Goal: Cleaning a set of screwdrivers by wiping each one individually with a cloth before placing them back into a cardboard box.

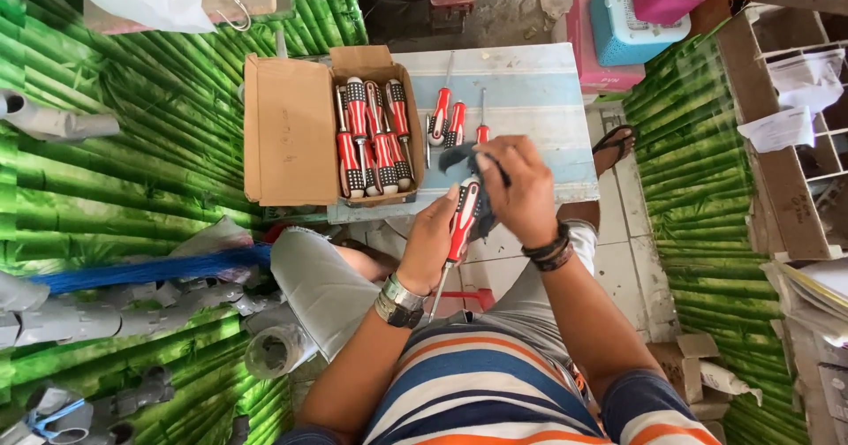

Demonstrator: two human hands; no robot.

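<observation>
Fingers: our left hand (430, 244) is wrapped around the handle of a red, black and white screwdriver (461, 222); our right hand (521, 189) has its fingers pinched on a dark cloth (459, 158) pressed against the top of that handle.
Screwdriver in hand: it sits at the centre of the head view, handle toward 12 o'clock, steel shaft pointing down toward 6 o'clock over our lap.
Handling: we judge it stiff and fairly light, with the weight in the handle; the ribbed grip looks secure to hold, the bare shaft slicker and thinner, so the handle is the place to hold it.
Cloth: soft and limp, it folds over the handle and is best held bunched between fingertips.
Cardboard box (291, 127): at 10 o'clock from our hands, flaps open, with a row of matching screwdrivers (375, 136) lying side by side inside.
Loose screwdrivers (455, 118): three lie just beside the box at 12 o'clock from our hands, on the pale blue-striped table (539, 92).
Surroundings: green bamboo-print sheeting (132, 162) runs along 9 o'clock and 3 o'clock; grey pipe fittings (62, 321) lie at 8 o'clock; a sandalled foot (614, 145) shows at 2 o'clock.
</observation>
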